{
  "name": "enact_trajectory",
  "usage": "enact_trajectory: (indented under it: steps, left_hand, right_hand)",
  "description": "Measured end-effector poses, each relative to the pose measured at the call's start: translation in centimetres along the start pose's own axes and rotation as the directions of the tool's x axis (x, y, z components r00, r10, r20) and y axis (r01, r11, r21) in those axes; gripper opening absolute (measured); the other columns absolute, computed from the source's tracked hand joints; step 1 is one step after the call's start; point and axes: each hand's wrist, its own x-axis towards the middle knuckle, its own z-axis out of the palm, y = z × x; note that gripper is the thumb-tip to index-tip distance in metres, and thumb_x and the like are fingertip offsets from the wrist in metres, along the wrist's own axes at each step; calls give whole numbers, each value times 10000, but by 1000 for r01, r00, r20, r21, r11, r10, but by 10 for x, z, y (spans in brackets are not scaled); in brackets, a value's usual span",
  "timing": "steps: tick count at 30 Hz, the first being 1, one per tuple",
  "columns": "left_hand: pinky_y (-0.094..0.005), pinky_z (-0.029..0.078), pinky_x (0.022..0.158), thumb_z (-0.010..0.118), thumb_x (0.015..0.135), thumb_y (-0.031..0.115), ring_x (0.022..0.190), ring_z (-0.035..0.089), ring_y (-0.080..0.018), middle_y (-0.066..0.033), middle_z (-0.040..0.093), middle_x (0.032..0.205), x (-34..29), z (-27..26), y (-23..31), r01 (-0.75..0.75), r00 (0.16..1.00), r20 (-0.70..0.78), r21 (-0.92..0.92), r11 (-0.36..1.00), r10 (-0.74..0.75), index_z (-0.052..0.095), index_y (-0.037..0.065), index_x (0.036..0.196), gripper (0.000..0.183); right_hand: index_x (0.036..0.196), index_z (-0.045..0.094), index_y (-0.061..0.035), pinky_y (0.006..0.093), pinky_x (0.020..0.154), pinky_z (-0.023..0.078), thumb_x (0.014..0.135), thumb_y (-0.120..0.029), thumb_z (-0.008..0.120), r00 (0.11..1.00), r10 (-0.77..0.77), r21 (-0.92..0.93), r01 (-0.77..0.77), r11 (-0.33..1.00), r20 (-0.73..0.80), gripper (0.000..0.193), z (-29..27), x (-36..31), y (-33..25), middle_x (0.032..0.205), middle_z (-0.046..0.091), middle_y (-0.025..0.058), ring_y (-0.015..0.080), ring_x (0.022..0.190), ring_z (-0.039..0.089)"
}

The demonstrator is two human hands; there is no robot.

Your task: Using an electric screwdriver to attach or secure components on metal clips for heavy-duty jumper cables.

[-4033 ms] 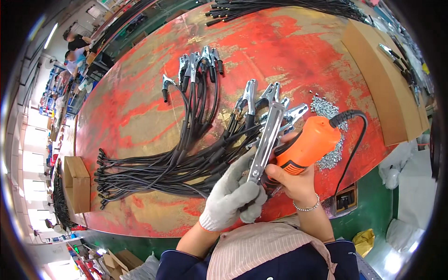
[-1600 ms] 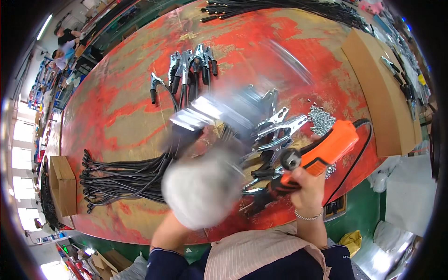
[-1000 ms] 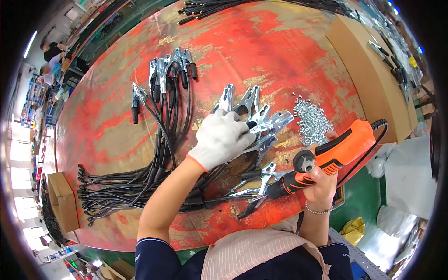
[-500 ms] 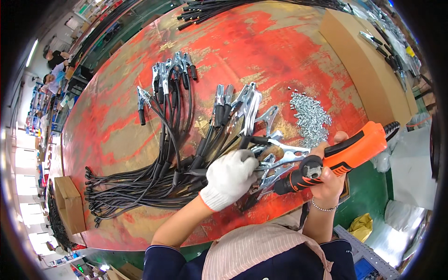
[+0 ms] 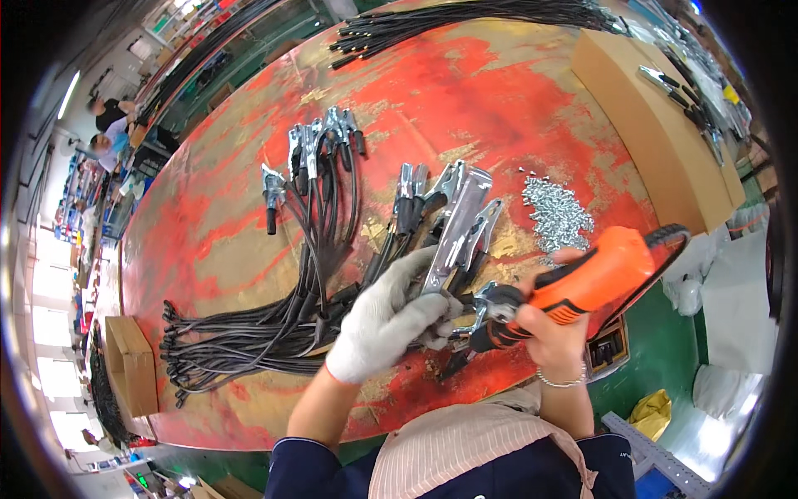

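Note:
My left hand (image 5: 386, 314), in a white knit glove, is closed around the lower end of a silver metal spring clamp (image 5: 459, 223), which points up and away and is slightly blurred. My bare right hand (image 5: 555, 337) grips an orange and black power screwdriver (image 5: 592, 279). The tool's nose points left, close to the gloved fingers and the clamp's lower end; whether it touches a screw is hidden. Black cables (image 5: 241, 333) run left from beneath my left hand. Other clamps (image 5: 411, 195) lie just beyond it. Small silver screws (image 5: 555, 212) form a pile beyond the screwdriver.
More cabled clamps (image 5: 320, 150) lie farther left on the red, worn tabletop (image 5: 465, 91). A long cardboard box (image 5: 665, 141) stands at the right edge, and a smaller carton (image 5: 131, 366) at the left. Black cables (image 5: 449, 18) lie along the far edge. Two people (image 5: 108, 133) are in the background.
The clamp by my left hand has swung from pointing right to standing up and away, with the glove now around its lower end. The screwdriver has shifted slightly left.

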Motion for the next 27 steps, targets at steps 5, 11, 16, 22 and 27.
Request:
enact_trajectory:
  steps: [5, 11, 16, 22, 27]
  left_hand:
    - [-240, 489, 596, 527, 881, 73, 719, 574, -119, -104, 599, 909, -34, 5, -13, -32, 995, -104, -285, 958, 2, 293, -29, 1364, 546]
    - [-226, 460, 577, 551, 866, 114, 675, 562, -112, -74, 601, 849, -43, -5, -15, -53, 998, -35, -357, 933, 43, 350, -17, 1339, 530]
    - [-224, 461, 578, 557, 855, 102, 668, 564, -110, -78, 606, 857, -42, -10, -19, -57, 998, -15, -417, 907, 56, 360, -15, 1335, 532]
    - [-233, 466, 572, 573, 845, 106, 668, 568, -118, -86, 605, 867, -39, -11, -21, -38, 999, -18, -399, 916, 34, 315, -11, 1358, 585]
    - [-247, 469, 561, 634, 806, 129, 677, 586, -147, -90, 597, 841, -36, -15, -21, 34, 997, 81, -495, 868, 6, 328, -10, 1336, 628]
  right_hand:
    - [1197, 390, -43, 286, 747, 510, 717, 72, 721, 996, 77, -95, -73, 993, 46, 595, 29, 4, 36, 923, 642, 113, 163, 838, 633]
    - [1177, 423, -36, 265, 757, 510, 728, 40, 736, 984, 116, -168, -93, 981, 136, 553, 44, 6, 47, 923, 644, 95, 140, 845, 628]
    - [1167, 427, -33, 265, 757, 515, 729, 54, 728, 980, 125, -139, -104, 985, 153, 538, 53, 6, 46, 925, 643, 89, 138, 843, 630]
    - [1165, 426, -33, 273, 743, 527, 726, 59, 727, 968, 222, -114, -208, 971, 121, 539, 55, 7, 48, 923, 637, 87, 139, 838, 628]
    - [1163, 426, -33, 286, 748, 526, 704, 53, 745, 972, 139, -93, -123, 988, 190, 566, 46, 8, 51, 928, 630, 92, 144, 844, 621]
